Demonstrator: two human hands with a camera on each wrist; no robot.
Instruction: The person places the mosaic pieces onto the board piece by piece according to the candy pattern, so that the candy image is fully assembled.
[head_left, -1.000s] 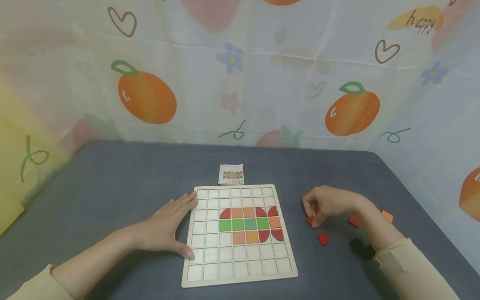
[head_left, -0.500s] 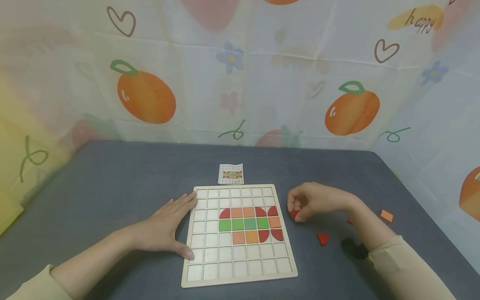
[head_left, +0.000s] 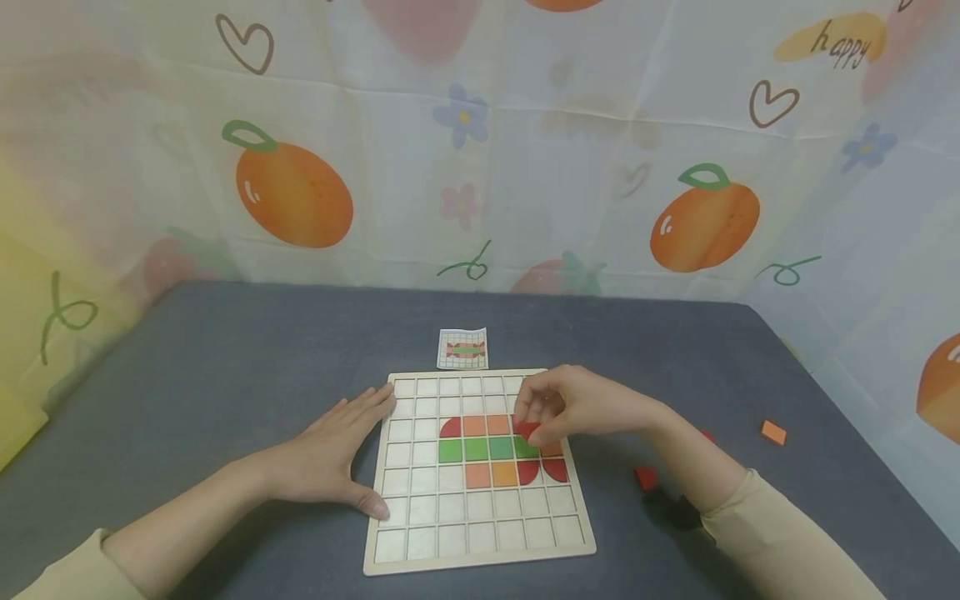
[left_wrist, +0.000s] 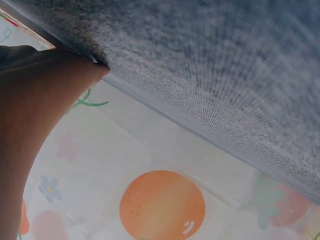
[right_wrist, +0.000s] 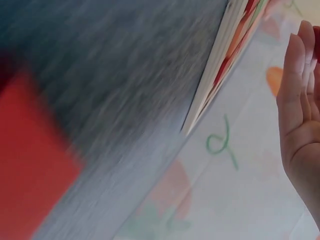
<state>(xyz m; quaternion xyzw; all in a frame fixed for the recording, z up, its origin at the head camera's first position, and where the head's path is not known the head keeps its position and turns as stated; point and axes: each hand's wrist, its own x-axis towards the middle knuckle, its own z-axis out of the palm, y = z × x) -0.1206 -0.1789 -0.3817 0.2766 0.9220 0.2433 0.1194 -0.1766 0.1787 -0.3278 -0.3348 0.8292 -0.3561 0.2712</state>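
Observation:
A square wooden grid board [head_left: 480, 566] lies on the dark table. Along its left edge rests my left hand [head_left: 326, 458], fingers spread and thumb on the rim. Over the board's right part, my right hand [head_left: 577, 404] pinches a red quarter-circle tile [head_left: 531, 432] between thumb and fingers. Set in the grid are several green tiles [head_left: 476, 450], orange tiles [head_left: 486, 426] and red rounded tiles [head_left: 528, 472]. The right hand hides some upper right cells. In the right wrist view, that hand [right_wrist: 302, 95] shows at the right edge, with red at its fingers.
Behind the board lies a small printed card [head_left: 462, 348] with a coloured grid pattern. To the right are a loose red tile [head_left: 646, 478], another red tile [head_left: 707, 434] partly behind the forearm, and an orange tile [head_left: 773, 432]. A fruit-patterned curtain [head_left: 480, 192] hangs behind the table.
My right hand has picked up the red tile from the table right of the board and carried it left, over the grid. The left hand has stayed in place.

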